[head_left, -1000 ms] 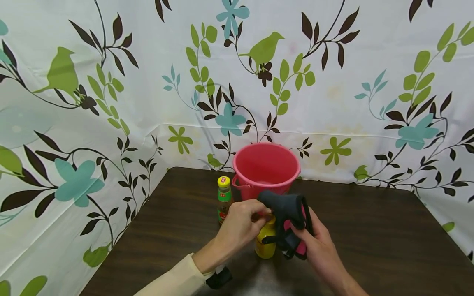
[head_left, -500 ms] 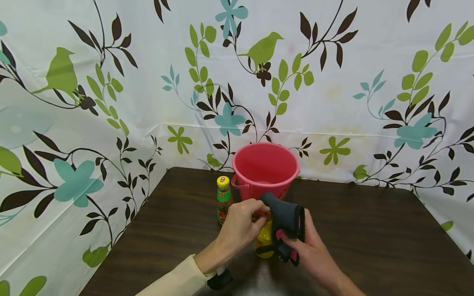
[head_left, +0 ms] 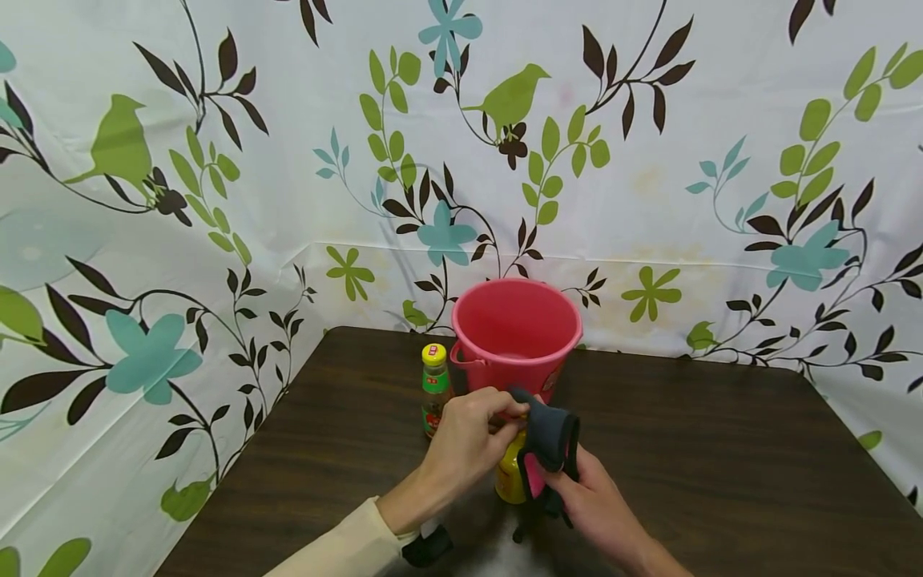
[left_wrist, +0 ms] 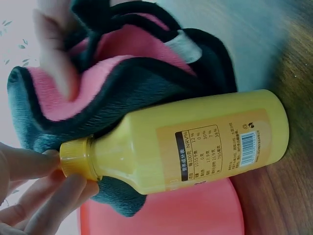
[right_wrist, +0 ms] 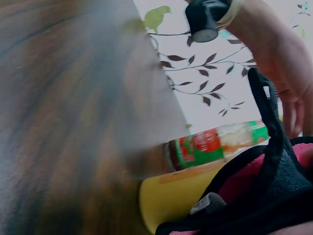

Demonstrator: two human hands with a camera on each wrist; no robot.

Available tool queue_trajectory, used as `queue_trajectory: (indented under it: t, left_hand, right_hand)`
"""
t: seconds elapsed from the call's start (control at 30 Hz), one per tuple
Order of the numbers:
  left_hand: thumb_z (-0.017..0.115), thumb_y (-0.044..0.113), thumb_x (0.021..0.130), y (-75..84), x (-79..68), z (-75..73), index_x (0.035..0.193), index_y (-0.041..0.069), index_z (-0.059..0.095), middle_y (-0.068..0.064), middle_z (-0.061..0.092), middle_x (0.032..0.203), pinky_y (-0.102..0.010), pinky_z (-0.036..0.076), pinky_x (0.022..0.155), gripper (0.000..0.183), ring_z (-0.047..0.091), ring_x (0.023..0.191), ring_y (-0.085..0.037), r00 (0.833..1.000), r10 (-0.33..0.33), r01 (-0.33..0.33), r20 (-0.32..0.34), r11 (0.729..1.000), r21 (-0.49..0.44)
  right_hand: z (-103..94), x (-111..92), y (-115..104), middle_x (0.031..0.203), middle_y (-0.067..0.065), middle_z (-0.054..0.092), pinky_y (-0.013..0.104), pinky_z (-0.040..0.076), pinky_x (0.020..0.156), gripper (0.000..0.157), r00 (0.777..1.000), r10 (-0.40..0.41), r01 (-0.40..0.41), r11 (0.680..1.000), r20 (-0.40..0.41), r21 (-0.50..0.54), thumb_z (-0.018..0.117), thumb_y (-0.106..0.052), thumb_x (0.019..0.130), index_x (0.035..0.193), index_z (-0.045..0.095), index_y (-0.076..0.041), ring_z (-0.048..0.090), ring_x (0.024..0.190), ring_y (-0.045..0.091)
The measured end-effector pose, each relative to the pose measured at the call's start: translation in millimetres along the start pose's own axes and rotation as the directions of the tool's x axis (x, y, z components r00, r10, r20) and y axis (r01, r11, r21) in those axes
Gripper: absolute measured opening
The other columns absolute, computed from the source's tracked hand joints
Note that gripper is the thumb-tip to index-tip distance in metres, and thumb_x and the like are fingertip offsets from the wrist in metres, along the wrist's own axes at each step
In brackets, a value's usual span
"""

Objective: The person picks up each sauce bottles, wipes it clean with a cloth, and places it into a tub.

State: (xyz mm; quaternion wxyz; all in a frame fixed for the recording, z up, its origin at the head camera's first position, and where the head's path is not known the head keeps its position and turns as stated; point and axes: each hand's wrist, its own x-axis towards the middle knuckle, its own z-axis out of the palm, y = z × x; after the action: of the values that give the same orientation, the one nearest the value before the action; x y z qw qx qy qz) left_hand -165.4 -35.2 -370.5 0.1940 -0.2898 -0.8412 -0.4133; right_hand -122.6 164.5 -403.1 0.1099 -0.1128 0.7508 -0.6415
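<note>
A yellow squeeze-type bottle (head_left: 509, 474) stands upright on the table in front of the bucket. My left hand (head_left: 465, 437) pinches its yellow cap (left_wrist: 78, 155) between thumb and fingers. In my right hand (head_left: 598, 501) is a dark grey cloth (head_left: 551, 437) with a pink inner side and black edging. The cloth lies against the right side of the bottle and reaches behind its neck in the left wrist view. A printed label with a barcode (left_wrist: 248, 148) faces the left wrist camera. From the right wrist, the cloth hides the bottle's upper part.
A pink bucket (head_left: 515, 320) stands behind the yellow bottle at the table's far side. Left of it is a glass bottle (head_left: 436, 383) with a yellow cap and green label. A patterned curtain (head_left: 649, 184) hangs around the dark wooden table (head_left: 692, 449).
My right hand has moved left and slightly down with the cloth, wiping across the bottle's side. The left hand stays on the cap, and the bottle stands in place.
</note>
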Motion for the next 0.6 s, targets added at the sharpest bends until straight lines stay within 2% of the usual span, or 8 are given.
queue_trajectory:
  t: [0.1, 0.17, 0.27, 0.33, 0.5, 0.6]
  left_hand:
    - [0.085, 0.003, 0.087, 0.4, -0.1, -0.3, 0.101, 0.01, 0.083, -0.003, 0.079, 0.093, -0.014, 0.06, 0.074, 0.016, 0.077, 0.078, -0.011, 1.0, -0.006, 0.006, 0.003, 1.0, -0.002]
    - [0.085, 0.003, 0.087, 0.9, 0.2, -0.1, 0.102, 0.01, 0.083, -0.003, 0.079, 0.093, -0.014, 0.06, 0.075, 0.016, 0.076, 0.077, -0.011, 1.0, -0.008, 0.008, 0.004, 1.0, -0.002]
    - [0.086, 0.003, 0.087, 1.5, 0.4, 0.0, 0.101, 0.01, 0.082, -0.002, 0.079, 0.093, -0.014, 0.06, 0.075, 0.016, 0.076, 0.078, -0.011, 1.0, -0.015, 0.015, 0.008, 1.0, -0.005]
    - [0.086, 0.004, 0.087, 1.7, 0.6, 0.1, 0.099, 0.01, 0.081, -0.002, 0.079, 0.095, -0.014, 0.059, 0.075, 0.014, 0.076, 0.078, -0.011, 1.0, -0.02, 0.02, 0.012, 1.0, -0.01]
    - [0.085, 0.005, 0.087, 1.6, 0.6, 0.5, 0.098, 0.01, 0.081, -0.002, 0.08, 0.098, -0.014, 0.06, 0.076, 0.012, 0.076, 0.08, -0.011, 1.0, -0.025, 0.026, 0.017, 0.999, -0.019]
    - [0.085, 0.005, 0.088, 1.6, 0.5, 0.4, 0.099, 0.01, 0.081, -0.002, 0.081, 0.098, -0.014, 0.06, 0.076, 0.013, 0.076, 0.08, -0.011, 0.999, -0.03, 0.03, 0.017, 0.999, -0.022]
  right_hand:
    - [-0.8, -1, 7, 0.161, 0.026, 0.048, 0.054, 0.055, 0.108, 0.057, 0.999, 0.043, -0.043, 0.999, -0.019, -0.018, 0.056, -0.018, 0.108, 0.161, 0.041, -0.003, 0.051, 0.144, 0.041]
    - [-1.6, 0, 9, 0.162, 0.028, 0.047, 0.057, 0.054, 0.109, 0.058, 0.999, 0.049, -0.049, 0.998, -0.021, -0.024, 0.055, -0.015, 0.108, 0.162, 0.04, -0.003, 0.049, 0.146, 0.043]
    - [-2.8, 1, 13, 0.162, 0.027, 0.046, 0.06, 0.051, 0.111, 0.057, 0.998, 0.053, -0.054, 0.997, -0.03, -0.047, 0.056, -0.016, 0.108, 0.161, 0.04, -0.003, 0.046, 0.149, 0.044]
    - [-3.8, 2, 16, 0.159, 0.026, 0.05, 0.06, 0.05, 0.112, 0.054, 0.997, 0.065, -0.067, 0.996, -0.036, -0.067, 0.055, -0.018, 0.109, 0.159, 0.043, -0.002, 0.048, 0.147, 0.042]
    - [-7.6, 4, 24, 0.147, 0.022, 0.062, 0.052, 0.054, 0.108, 0.049, 0.995, 0.092, -0.095, 0.988, -0.034, -0.125, 0.055, -0.026, 0.11, 0.152, 0.052, 0.001, 0.058, 0.135, 0.034]
    - [-9.7, 5, 28, 0.142, 0.019, 0.065, 0.047, 0.054, 0.106, 0.05, 0.997, 0.077, -0.079, 0.984, -0.022, -0.159, 0.056, -0.029, 0.11, 0.15, 0.054, 0.001, 0.059, 0.133, 0.031]
